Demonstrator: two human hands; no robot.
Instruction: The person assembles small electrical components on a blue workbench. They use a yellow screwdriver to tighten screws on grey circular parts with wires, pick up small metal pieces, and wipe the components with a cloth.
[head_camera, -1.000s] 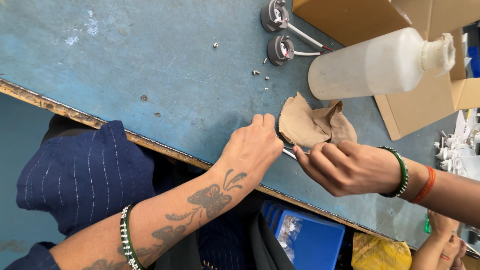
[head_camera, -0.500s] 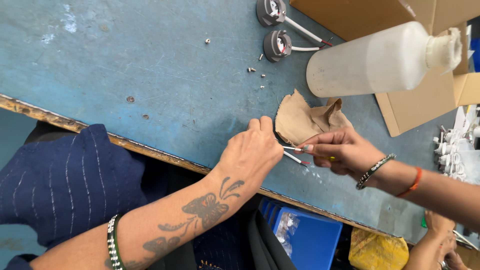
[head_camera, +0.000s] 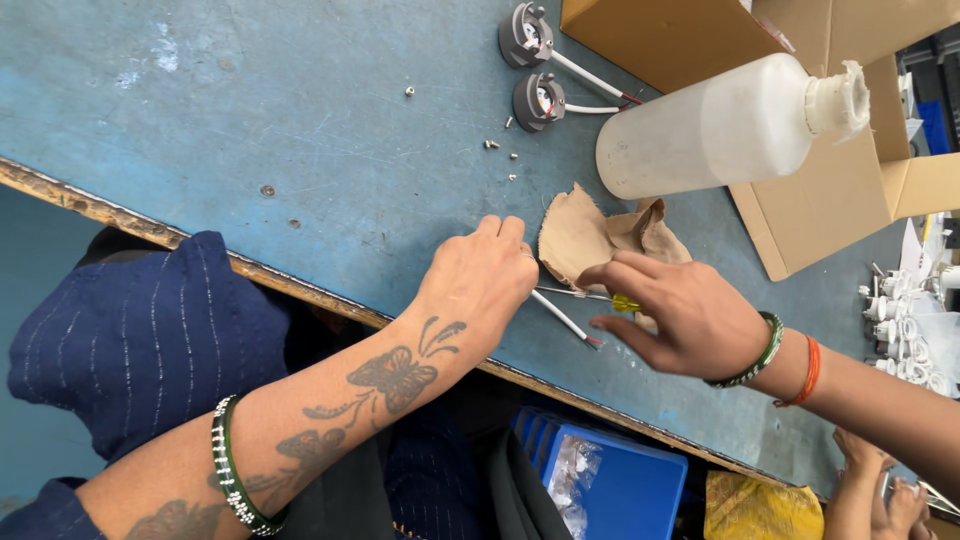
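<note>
At the near edge of the scuffed blue worktop (head_camera: 250, 120), both hands are parked close together, just below a crumpled tan cloth (head_camera: 590, 235). The left hand (head_camera: 485, 285), the one with the butterfly tattoo on the forearm, is curled knuckles-up with its grip clenched around something small; only a pair of thin white wires (head_camera: 562, 318) can be seen poking out from under it, running toward the worktop edge and ending in reddish tips. What exactly is held inside the fist can't be told. The right hand (head_camera: 680, 315) is held just beside it, a slim screwdriver with a yellow handle (head_camera: 595, 297) pinched between thumb and fingers, the metal tip pointed at the left hand's fingers. Green and orange bangles (head_camera: 785, 360) are worn on the right wrist, a green beaded one (head_camera: 230, 465) on the left arm.

Further back, a translucent white plastic bottle (head_camera: 720, 125) is lying on its side, resting against some cardboard boxes (head_camera: 700, 35). Two small grey round lamp-holder parts (head_camera: 535, 70) with white leads are sitting near the far edge, and a few loose screws (head_camera: 495, 148) are scattered close by. A blue plastic bin (head_camera: 620, 485) can be seen below the worktop, and another person's hands (head_camera: 880, 495) at the bottom right corner.
</note>
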